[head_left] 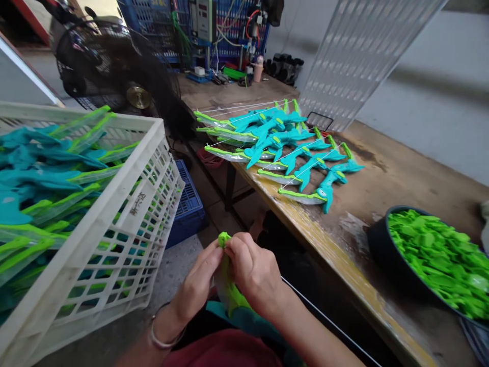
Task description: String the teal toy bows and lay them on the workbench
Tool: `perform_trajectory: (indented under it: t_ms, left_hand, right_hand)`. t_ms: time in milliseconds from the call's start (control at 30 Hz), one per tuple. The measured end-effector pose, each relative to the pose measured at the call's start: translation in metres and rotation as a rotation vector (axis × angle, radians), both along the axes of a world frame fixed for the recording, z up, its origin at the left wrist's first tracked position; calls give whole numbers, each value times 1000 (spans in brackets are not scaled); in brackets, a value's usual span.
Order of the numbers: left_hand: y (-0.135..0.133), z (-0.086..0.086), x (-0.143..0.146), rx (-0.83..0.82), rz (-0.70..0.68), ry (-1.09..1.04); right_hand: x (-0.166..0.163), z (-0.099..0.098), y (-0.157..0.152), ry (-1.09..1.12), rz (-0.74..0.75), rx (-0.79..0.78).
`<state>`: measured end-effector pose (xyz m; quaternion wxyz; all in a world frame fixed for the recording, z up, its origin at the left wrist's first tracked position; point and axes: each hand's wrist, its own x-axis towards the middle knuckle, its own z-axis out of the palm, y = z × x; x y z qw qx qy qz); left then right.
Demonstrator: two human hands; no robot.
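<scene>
Both hands meet low in the middle of the view, at the green tip of a toy bow (pixel 234 298). My left hand (pixel 196 280) pinches that tip from the left, a bracelet at its wrist. Curled around the same end from the right is my right hand (pixel 252 267), its fingertips partly hidden. The bow has a green and clear limb and a teal body that lies across my lap, mostly covered by my arms. A white string (pixel 328 318) stretches away to the lower right.
Several strung teal and green bows (pixel 284 140) lie on the wooden table (pixel 344 224). A black tub (pixel 382 250) of green plastic parts stands at the right. At the left, a white crate (pixel 126 204) holds more bows. Behind are a fan (pixel 139 97) and a blue crate (pixel 187 204).
</scene>
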<state>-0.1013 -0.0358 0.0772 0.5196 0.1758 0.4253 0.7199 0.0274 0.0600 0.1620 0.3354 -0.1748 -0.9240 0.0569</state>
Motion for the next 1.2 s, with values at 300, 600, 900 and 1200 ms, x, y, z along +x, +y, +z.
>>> perform_trajectory:
  t_ms: [300, 600, 900, 1200]
  left_hand:
    - [3, 30, 4, -24, -83, 181]
    - [14, 57, 9, -96, -197, 467]
    - [24, 62, 21, 1, -134, 584]
    - [17, 60, 16, 86, -326, 384]
  right_hand:
    - [0, -8, 8, -2, -15, -17]
    - [0, 0, 15, 98, 6, 124]
    - [-2, 4, 21, 185, -7, 143]
    - [30, 53, 38, 475, -367, 9]
